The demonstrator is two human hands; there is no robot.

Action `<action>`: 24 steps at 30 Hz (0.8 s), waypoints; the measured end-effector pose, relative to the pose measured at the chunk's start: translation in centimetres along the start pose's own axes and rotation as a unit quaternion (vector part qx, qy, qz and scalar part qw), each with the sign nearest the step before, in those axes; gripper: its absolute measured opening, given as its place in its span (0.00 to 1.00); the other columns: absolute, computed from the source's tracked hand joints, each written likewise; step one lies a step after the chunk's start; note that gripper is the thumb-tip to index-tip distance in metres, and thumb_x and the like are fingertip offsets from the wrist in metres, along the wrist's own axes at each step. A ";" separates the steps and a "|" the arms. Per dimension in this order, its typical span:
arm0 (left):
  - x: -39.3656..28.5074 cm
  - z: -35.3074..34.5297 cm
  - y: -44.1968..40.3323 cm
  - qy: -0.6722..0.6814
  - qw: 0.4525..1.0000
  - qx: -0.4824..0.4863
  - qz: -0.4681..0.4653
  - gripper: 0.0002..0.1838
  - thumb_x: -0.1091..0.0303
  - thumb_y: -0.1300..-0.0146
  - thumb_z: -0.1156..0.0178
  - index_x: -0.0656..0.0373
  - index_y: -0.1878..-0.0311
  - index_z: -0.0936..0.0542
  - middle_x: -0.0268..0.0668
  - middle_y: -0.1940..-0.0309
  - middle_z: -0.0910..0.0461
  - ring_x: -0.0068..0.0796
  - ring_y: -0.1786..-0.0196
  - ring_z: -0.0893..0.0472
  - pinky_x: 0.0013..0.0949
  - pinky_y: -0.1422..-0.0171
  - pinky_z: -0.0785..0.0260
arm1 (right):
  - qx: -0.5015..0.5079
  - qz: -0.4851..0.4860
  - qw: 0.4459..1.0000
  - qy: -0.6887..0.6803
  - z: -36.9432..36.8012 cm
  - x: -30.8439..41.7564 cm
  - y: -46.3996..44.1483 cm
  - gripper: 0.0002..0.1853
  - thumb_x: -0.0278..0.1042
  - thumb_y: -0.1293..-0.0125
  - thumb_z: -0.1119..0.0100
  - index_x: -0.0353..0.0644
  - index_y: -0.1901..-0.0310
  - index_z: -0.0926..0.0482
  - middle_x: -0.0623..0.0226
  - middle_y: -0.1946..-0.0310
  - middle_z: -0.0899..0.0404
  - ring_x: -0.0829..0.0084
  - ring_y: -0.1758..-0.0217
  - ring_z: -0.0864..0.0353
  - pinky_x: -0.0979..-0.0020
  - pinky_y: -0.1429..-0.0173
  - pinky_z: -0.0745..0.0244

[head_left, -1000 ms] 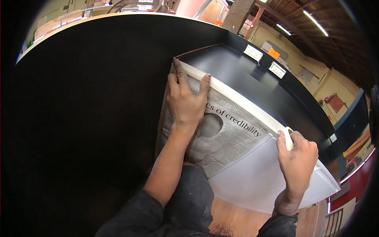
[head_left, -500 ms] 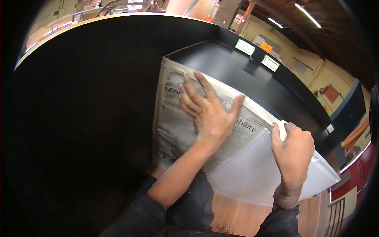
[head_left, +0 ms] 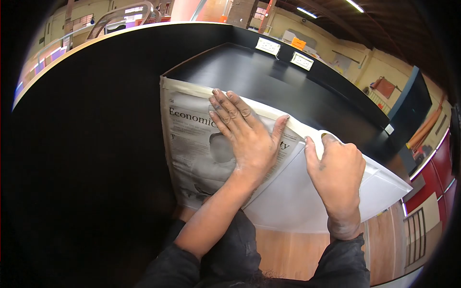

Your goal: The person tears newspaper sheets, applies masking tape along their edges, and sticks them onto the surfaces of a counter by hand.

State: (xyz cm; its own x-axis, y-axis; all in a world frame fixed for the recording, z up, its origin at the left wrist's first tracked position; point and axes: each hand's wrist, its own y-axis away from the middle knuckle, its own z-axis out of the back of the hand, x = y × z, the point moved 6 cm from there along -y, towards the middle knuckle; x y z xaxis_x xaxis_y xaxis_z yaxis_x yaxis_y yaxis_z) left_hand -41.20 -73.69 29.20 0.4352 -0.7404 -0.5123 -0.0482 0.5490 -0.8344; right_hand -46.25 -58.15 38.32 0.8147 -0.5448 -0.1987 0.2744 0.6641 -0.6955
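A newspaper sheet (head_left: 192,144) hangs down from the front edge of a black shelf surface (head_left: 269,86), with masking tape along its top and left side. My left hand (head_left: 249,139) lies flat on the paper, fingers stretched, fingertips at the taped edge. In my right hand (head_left: 338,165) is a roll of masking tape (head_left: 322,144), gripped between thumb and fingers at that same edge. A strip of tape runs between my two hands. Below and right of the newspaper hangs a white sheet (head_left: 297,192), partly behind my right hand.
A large black panel (head_left: 91,144) rises on the left. Two white taped-over outlet plates (head_left: 267,46) are on the back wall of the surface, with an orange object (head_left: 298,43) behind them. Wood-look flooring (head_left: 283,249) shows below.
The view has shifted, so the surface sits further left. My left fingers have drawn closer together on the paper, and more of the headline shows. The tape roll stays in my right hand.
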 end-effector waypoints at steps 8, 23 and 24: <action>-2.4 -0.3 1.0 -0.003 1.000 -0.020 -0.011 0.60 0.33 0.23 0.51 0.83 0.19 0.66 0.82 0.20 0.67 0.82 0.16 0.65 0.74 0.16 0.73 | 0.004 0.000 1.000 0.019 -0.8 0.4 0.0 0.20 0.45 0.28 0.35 0.35 0.70 0.15 0.49 0.80 0.18 0.48 0.74 0.13 0.55 0.66 0.19; -4.3 -1.1 1.8 -0.044 0.999 0.003 -0.012 0.61 0.33 0.25 0.50 0.89 0.21 0.59 0.87 0.22 0.61 0.87 0.18 0.60 0.76 0.16 0.69 | -0.032 0.102 0.983 0.149 -1.4 2.5 -0.1 0.05 0.31 0.39 0.34 0.42 0.69 0.12 0.61 0.78 0.14 0.65 0.73 0.11 0.65 0.59 0.22; -4.3 -1.1 1.8 -0.047 0.999 -0.001 -0.011 0.61 0.33 0.25 0.50 0.89 0.21 0.59 0.87 0.23 0.61 0.87 0.18 0.60 0.76 0.16 0.69 | -0.034 0.110 0.979 0.165 -1.8 2.6 -0.2 0.04 0.31 0.40 0.33 0.42 0.70 0.12 0.62 0.78 0.14 0.66 0.73 0.12 0.65 0.59 0.23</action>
State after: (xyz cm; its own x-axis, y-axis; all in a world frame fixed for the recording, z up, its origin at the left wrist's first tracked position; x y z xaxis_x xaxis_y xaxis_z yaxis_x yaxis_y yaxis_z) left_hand -44.21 -69.92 29.68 0.5191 -0.7118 -0.4732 -0.0398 0.5329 -0.8452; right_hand -45.08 -60.61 36.74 0.6369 -0.5364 -0.5538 0.0668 0.7539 -0.6535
